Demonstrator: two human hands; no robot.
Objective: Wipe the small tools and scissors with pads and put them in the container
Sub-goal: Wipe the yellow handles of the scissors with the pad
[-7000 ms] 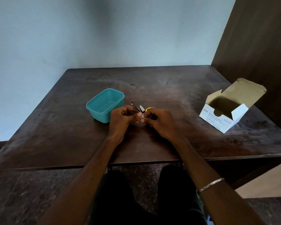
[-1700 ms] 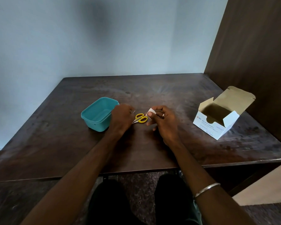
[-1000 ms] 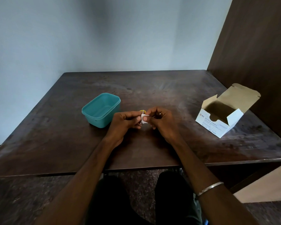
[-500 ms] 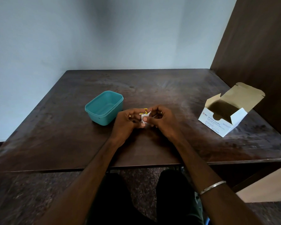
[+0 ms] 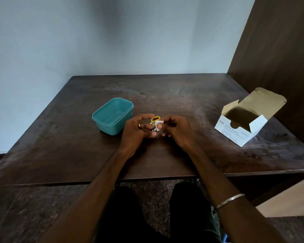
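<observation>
Dark wooden table (image 5: 165,95) fills the middle, its top scuffed and blotchy. Over at its right side sits a white cardboard box (image 5: 242,127), flaps up, printed "Alcohol Swabs", inside too dark to read. Pale wall (image 5: 112,41) runs behind, a brown wood panel (image 5: 279,58) closes the right, speckled floor (image 5: 25,216) below.

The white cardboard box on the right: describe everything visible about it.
The white cardboard box stands on the dark wooden table near its right edge, apart from both hands. Its lid flaps are folded open, showing plain brown insides and a shadowed interior whose contents cannot be seen. The front reads "Alcohol Swabs" beside a red logo.
</observation>
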